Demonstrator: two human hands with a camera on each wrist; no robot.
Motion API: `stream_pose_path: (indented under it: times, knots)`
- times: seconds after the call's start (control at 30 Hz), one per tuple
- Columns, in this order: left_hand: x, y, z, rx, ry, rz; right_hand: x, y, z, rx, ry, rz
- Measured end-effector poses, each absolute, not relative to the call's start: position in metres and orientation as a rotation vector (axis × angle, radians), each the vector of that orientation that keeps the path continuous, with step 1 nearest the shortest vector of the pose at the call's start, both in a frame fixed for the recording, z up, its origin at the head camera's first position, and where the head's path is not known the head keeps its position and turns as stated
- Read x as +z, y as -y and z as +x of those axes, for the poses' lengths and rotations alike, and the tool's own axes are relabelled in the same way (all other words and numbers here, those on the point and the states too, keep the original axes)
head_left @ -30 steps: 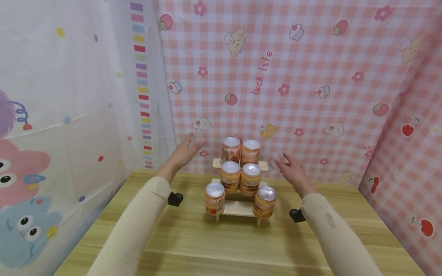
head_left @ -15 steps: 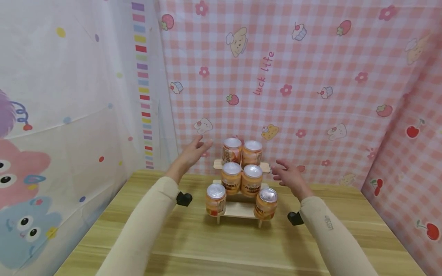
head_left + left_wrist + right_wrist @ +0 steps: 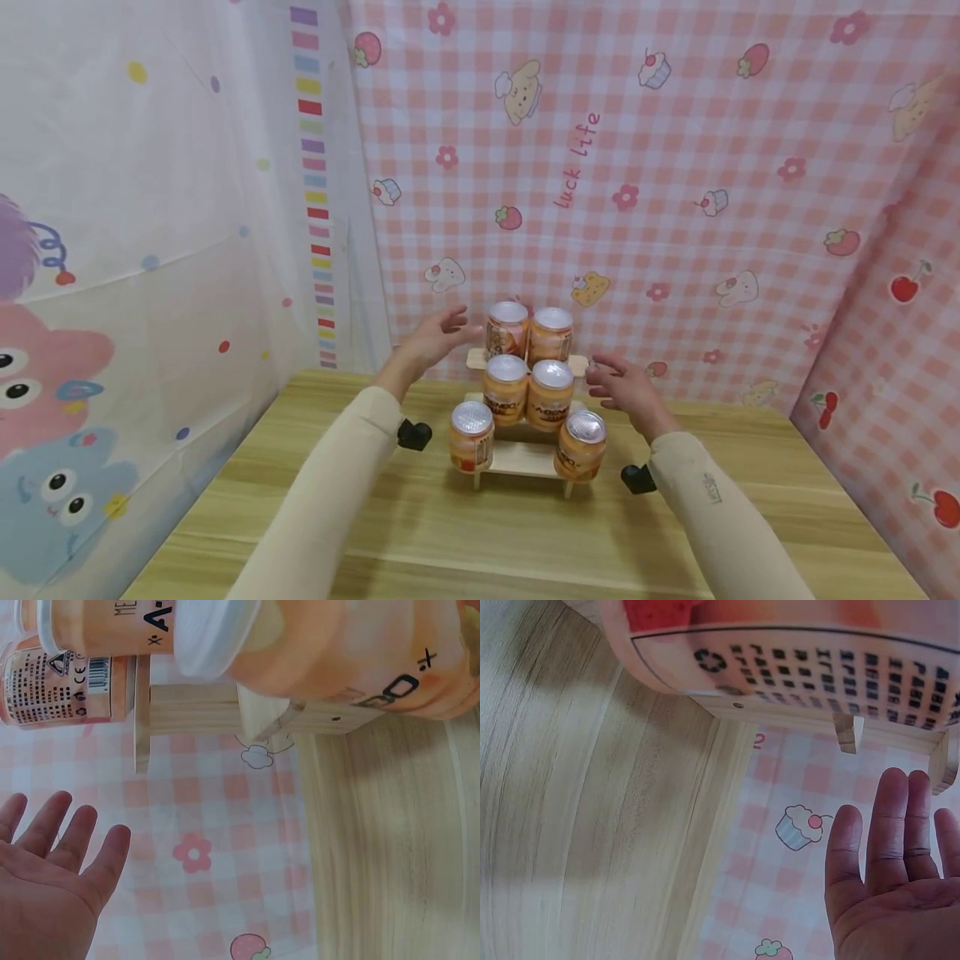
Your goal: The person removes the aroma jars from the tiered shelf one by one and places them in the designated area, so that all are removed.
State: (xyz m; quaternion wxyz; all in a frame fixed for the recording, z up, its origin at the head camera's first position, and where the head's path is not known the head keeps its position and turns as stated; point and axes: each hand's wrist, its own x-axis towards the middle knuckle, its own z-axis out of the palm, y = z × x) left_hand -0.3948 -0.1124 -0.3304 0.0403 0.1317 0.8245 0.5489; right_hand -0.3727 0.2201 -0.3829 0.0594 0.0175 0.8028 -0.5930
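Note:
A small stepped wooden rack (image 3: pixel 523 458) stands on the table and bears several orange cans with silvery lids, two per step. Left of the top step is my left hand (image 3: pixel 433 342), fingers extended, apart from the top left can (image 3: pixel 507 330). My right hand (image 3: pixel 628 390) hovers by the right end of the top shelf, nearest the top right can (image 3: pixel 551 335), holding nothing. In the left wrist view the left hand (image 3: pixel 56 877) spreads its fingers below a can with a barcode (image 3: pixel 71 684). The right wrist view has the right hand (image 3: pixel 900 877) with straight fingers under the rack.
The bottom step bears a left can (image 3: pixel 472 437) and a tilted-looking right can (image 3: pixel 581 448) at its ends. A pink checked cloth (image 3: pixel 645 150) hangs close behind the rack. The wooden table (image 3: pixel 525 542) extends toward me. A white patterned cloth (image 3: pixel 187 208) hangs on the left.
My left hand has moved right, closer to the rack's top step. The right hand has shifted slightly left and down toward the rack. The cans keep their places on the rack.

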Motion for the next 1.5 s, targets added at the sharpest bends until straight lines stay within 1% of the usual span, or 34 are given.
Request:
stream_pose_path:
  times: [0.37,0.87,1.5]
  knots:
    - [-0.335,0.1,-0.402,1.689,-2.487,0.486,-0.385,-0.219,-0.374,-1.808,-2.423,0.089]
    - [-0.333,0.089,-0.413,1.662,-2.464,0.473,-0.388,-0.216,-0.378,-1.874,-2.341,0.215]
    - [-0.333,0.078,-0.423,1.718,-2.394,0.449,-0.388,-0.215,-0.378,-1.907,-2.308,0.198]
